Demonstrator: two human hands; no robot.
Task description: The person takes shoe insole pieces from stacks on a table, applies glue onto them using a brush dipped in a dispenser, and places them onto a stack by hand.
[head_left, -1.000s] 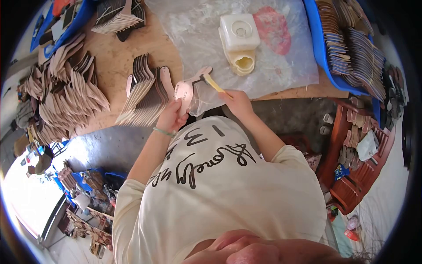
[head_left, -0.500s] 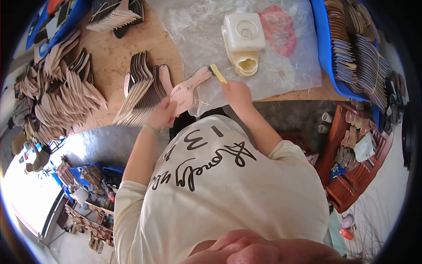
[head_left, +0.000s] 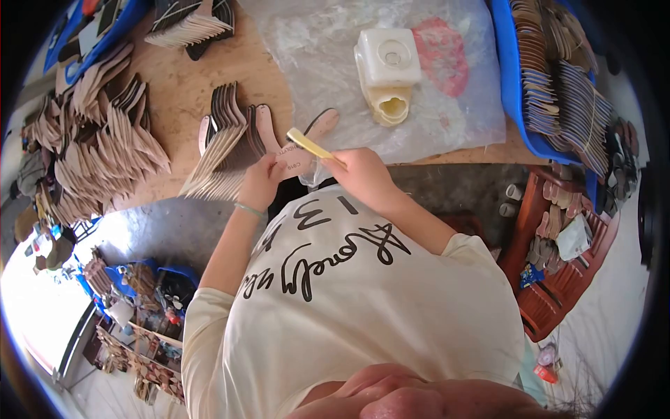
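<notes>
My left hand point(head_left: 262, 183) pinches the wide end of a pinkish insole-shaped piece point(head_left: 322, 124) with printed lettering. My right hand point(head_left: 361, 176) is closed on a yellow-handled brush point(head_left: 310, 145), whose dark head lies over the piece's middle and hides part of it. A fanned stack of similar pieces point(head_left: 227, 143) lies just left of them on the table. Beyond my right hand, a white plastic container point(head_left: 392, 59) with a cut yellowish spout stands on clear plastic sheeting point(head_left: 321, 49).
More insole pieces are heaped at the left point(head_left: 112, 150), and a bundle point(head_left: 192, 31) lies at the back. A blue bin point(head_left: 513, 84) of stacked pieces is at the right. Below it stands a reddish wooden rack point(head_left: 558, 293). A pink patch point(head_left: 443, 59) marks the sheeting.
The brush has swung left from the narrow tip to the middle of the piece, with my right hand following. My left hand keeps its hold on the wide end.
</notes>
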